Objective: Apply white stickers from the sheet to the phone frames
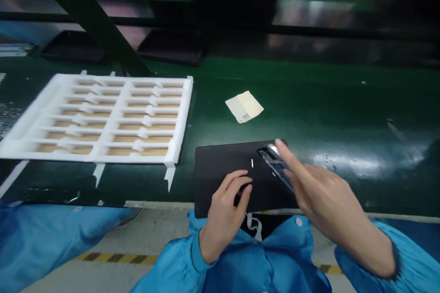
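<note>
A black flat mat or board (220,160) lies at the table's front edge before me. Over its middle is my left hand (225,206), its fingers curved and slightly apart, with nothing visible between them. My right hand (326,197) grips a thin, glossy, phone-shaped panel (277,165), tilted above the mat's right part. The index finger stretches along the panel's upper end, and the palm side is hidden. Reflections cover its face, so I cannot tell whether it is a whole phone or only a screen. Small white marks show on the mat near both hands.
On the left, a white foam tray (112,132) with rows of slots lies on the green table (330,114). A pale paper label (244,106) lies behind the mat. Black trays (172,46) and a slanted green post (85,13) stand farther back. Another person's blue sleeve (58,233) is at lower left.
</note>
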`<state>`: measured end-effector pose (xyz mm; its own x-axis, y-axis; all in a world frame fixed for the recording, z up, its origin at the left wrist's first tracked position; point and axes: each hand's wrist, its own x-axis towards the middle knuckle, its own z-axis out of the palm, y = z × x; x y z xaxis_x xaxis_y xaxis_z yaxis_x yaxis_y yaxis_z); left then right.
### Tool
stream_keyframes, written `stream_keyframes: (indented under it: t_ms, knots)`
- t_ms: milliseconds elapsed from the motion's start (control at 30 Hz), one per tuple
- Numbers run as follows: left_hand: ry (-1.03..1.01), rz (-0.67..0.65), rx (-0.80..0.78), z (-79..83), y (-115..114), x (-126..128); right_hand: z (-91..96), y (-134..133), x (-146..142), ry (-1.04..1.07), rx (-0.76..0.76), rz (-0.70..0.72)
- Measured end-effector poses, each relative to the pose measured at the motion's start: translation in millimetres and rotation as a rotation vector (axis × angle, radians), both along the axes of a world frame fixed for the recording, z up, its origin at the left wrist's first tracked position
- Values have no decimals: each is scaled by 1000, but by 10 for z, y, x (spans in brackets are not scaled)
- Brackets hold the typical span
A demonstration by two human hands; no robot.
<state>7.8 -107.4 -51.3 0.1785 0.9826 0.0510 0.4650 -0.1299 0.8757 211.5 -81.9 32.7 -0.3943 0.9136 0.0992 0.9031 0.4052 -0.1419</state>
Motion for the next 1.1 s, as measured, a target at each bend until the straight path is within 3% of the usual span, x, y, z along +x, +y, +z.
stream_keyframes:
  t_ms: [100, 167, 367, 700, 867, 1100]
  knots:
    - [-61, 21, -9, 26, 6, 1, 44, -45, 14, 349, -47, -195]
    - [-121, 33, -43, 74, 16, 4, 36, -84, 4, 594, -157, -291]
    - [-225, -10, -213, 239, 36, 31, -182, -191, -119, 1002, -455, -351]
    - [-179, 2, -326, 354, 60, -23, -278, -212, -177, 1048, -479, -306]
    - [-96, -29, -244, 385, 34, -90, -249, -270, -227, 979, -465, -259]
    - [-5, -74, -187, 435, -27, -175, -192, -359, -291, 860, -323, -156]
